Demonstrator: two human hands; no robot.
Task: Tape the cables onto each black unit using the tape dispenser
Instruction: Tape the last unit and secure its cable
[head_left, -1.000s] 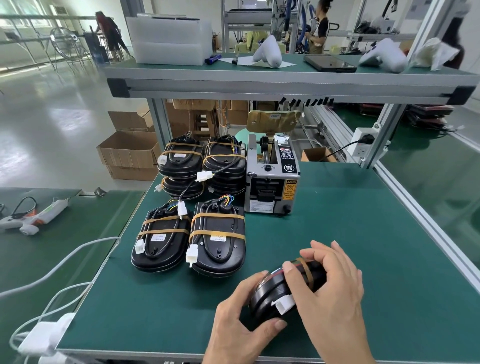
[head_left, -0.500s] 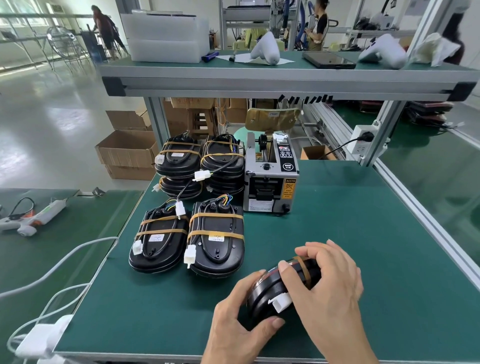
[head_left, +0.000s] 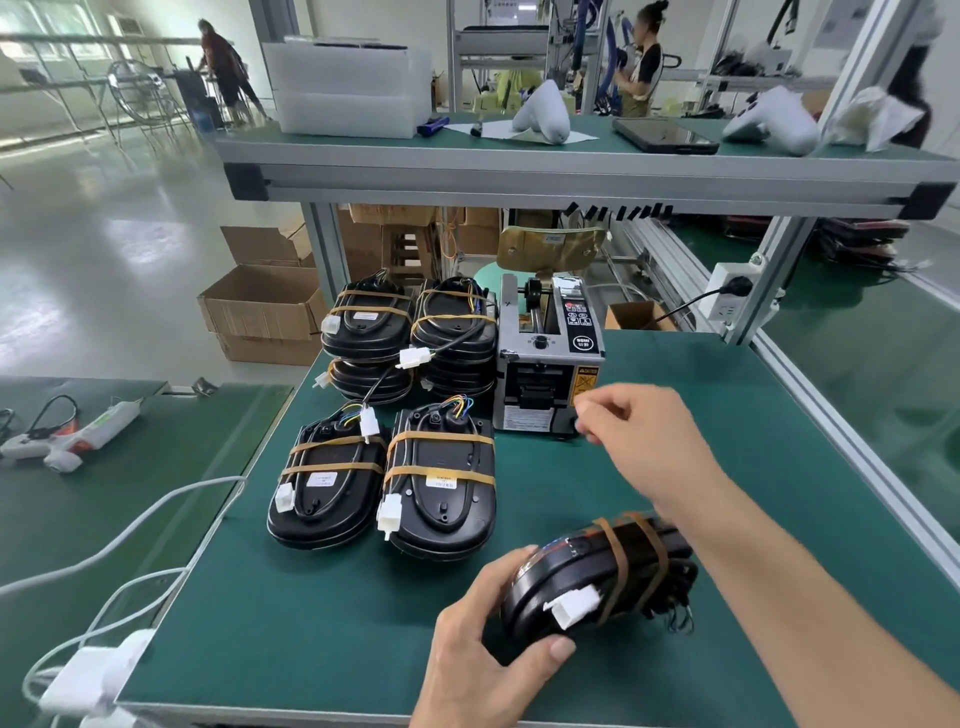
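Note:
My left hand (head_left: 488, 649) grips a black unit (head_left: 597, 571) at the near edge of the green bench; two brown tape bands wrap it and a white connector shows on its side. My right hand (head_left: 639, 441) is stretched toward the grey tape dispenser (head_left: 548, 364), fingers loosely curled just beside its lower right front, holding nothing that I can see. Two taped black units (head_left: 327, 488) (head_left: 441, 488) lie side by side in front of the dispenser's left. Behind them stand two stacks of taped units (head_left: 369, 332) (head_left: 457, 332).
An aluminium frame post and rail (head_left: 779, 291) border the bench on the right, with a power socket (head_left: 727, 296). White cables and an adapter (head_left: 104, 670) lie at the left front corner. An overhead shelf (head_left: 519, 171) carries boxes and parts. Cardboard boxes (head_left: 260, 312) sit on the floor.
My right hand has let go of the held unit and moved up and forward to the dispenser's front. My left hand keeps hold of the unit.

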